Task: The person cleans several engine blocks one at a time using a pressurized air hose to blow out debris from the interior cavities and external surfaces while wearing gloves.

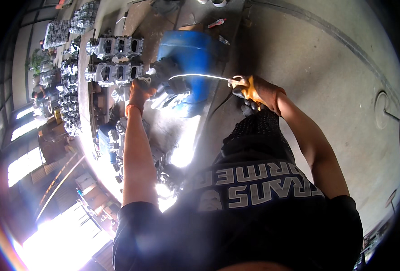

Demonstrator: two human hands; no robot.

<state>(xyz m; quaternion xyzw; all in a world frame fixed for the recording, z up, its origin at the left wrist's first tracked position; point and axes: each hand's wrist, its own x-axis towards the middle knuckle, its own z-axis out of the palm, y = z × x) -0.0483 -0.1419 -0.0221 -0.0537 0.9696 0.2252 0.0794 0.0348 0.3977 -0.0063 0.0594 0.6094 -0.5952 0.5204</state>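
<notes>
Above the blue drum (195,58), both gloved hands are up at the same height, and a thin bright rod (200,76) spans the gap between them. Its long axis runs side to side across the drum's top, one end at the dark metal part (166,77) over the drum's left edge, the other end off past the drum's right edge. The right hand (254,92) is clenched around that right end, orange glove pinched tight on it. The left hand (140,92) sits beside the dark part, left of the drum; whether it grips the part or only steadies it is hard to tell through the glare. So the rod's working tip lies nearer the left hand. Left of the drum, grey cast engine parts (114,58) line the worktop (94,117).
</notes>
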